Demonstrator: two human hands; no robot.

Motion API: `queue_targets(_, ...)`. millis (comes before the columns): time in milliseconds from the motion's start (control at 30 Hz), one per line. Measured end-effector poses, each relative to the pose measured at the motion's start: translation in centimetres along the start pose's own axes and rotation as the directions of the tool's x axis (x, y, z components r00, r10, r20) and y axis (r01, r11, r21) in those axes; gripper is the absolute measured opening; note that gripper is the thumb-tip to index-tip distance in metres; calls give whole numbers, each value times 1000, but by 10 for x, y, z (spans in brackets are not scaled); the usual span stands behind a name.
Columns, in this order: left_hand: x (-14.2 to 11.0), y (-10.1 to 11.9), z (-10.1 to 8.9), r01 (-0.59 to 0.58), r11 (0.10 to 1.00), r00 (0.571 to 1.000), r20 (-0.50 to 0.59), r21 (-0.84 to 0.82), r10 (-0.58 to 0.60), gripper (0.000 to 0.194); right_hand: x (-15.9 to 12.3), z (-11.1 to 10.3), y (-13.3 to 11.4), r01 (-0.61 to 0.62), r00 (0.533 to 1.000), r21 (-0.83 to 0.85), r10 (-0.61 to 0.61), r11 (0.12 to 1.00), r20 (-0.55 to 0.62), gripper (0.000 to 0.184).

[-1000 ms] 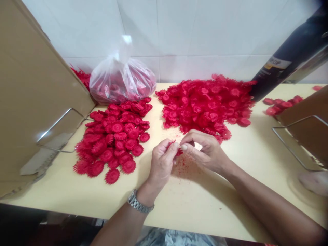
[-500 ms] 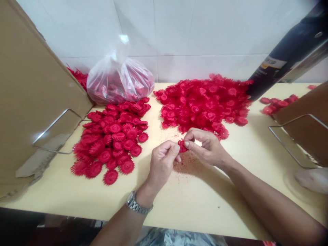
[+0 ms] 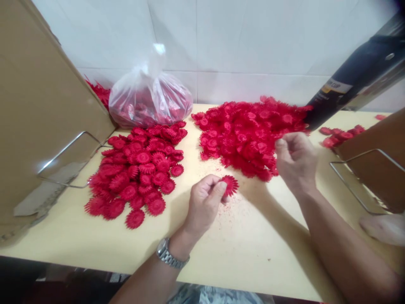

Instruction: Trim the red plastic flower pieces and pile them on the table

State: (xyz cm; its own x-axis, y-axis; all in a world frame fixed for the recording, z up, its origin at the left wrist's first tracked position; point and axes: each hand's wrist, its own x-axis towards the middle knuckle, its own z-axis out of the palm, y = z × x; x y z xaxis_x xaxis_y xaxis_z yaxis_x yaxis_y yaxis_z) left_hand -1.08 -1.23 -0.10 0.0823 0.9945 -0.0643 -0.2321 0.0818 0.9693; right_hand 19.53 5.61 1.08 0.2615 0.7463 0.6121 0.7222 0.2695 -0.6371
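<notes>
My left hand, with a metal watch at the wrist, pinches one red toothed-edge paper flower between thumb and fingers above the table. The flower is spread flat and round, its left part covered by the thumb. My right hand is raised at the right edge of the larger red flower pile. Its thumb and fingers are curled together; whether anything is between them is hidden. A second pile of round red flowers lies left of my left hand.
A clear plastic bag of red pieces stands behind the left pile. Cardboard boxes with wire handles flank the table. A dark cylinder leans at the back right, near a few red flowers. Red crumbs are scattered below the left hand.
My right hand has let go of the flower and moved right and up to the larger pile's edge. The flower, earlier bunched between both hands, now shows spread in the left hand alone.
</notes>
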Motion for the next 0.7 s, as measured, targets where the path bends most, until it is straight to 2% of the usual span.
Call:
queue_targets(100, 2, 3, 1, 66, 998, 998, -20, 2, -66, 12, 14, -9, 23, 194, 981, -320, -187, 927, 51, 7)
queue_targets(167, 3, 4, 0, 77, 997, 995, -60, -29, -78, 10, 16, -12, 26, 287, 958, -391, -270, 874, 101, 14)
queue_targets(233, 5, 4, -1, 79, 996, 994, -73, -44, -82, 9, 11, -11, 16, 352, 935, -351, -345, 867, 86, 18)
queue_targets(300, 6, 3, -2, 72, 996, 994, -80, -44, -75, 8, 2, -8, -5, 395, 918, -173, -386, 902, 84, 15)
queue_targets(333, 6, 2, -2, 62, 997, 994, -87, -42, -66, 8, -3, -6, -17, 389, 914, -29, -382, 921, 138, 12)
queue_targets(400, 6, 0, -2, 33, 999, 994, -102, -36, -36, 8, -17, 0, -38, 259, 860, 273, -350, 926, 370, 10)
queue_targets(433, 6, -1, -3, 15, 999, 994, -104, -28, -18, 9, -23, 4, -46, 158, 809, 359, -329, 920, 487, 10)
queue_targets(500, 5, -3, -3, -7, 1000, 996, -93, -8, 7, 10, -34, 11, -56, -40, 706, 420, -272, 907, 654, 12)
queue_targets(533, 5, -4, -3, -7, 1000, 996, -84, 2, 7, 11, -38, 14, -59, -116, 673, 422, -241, 899, 699, 13)
queue_targets(600, 5, -4, -3, 8, 1000, 998, -65, 19, -6, 10, -43, 18, -59, -217, 652, 420, -190, 881, 734, 14)
queue_targets(700, 4, -3, -3, 6, 999, 1000, -21, 38, -5, 11, -46, 19, -58, -218, 695, 389, -137, 895, 705, 16)
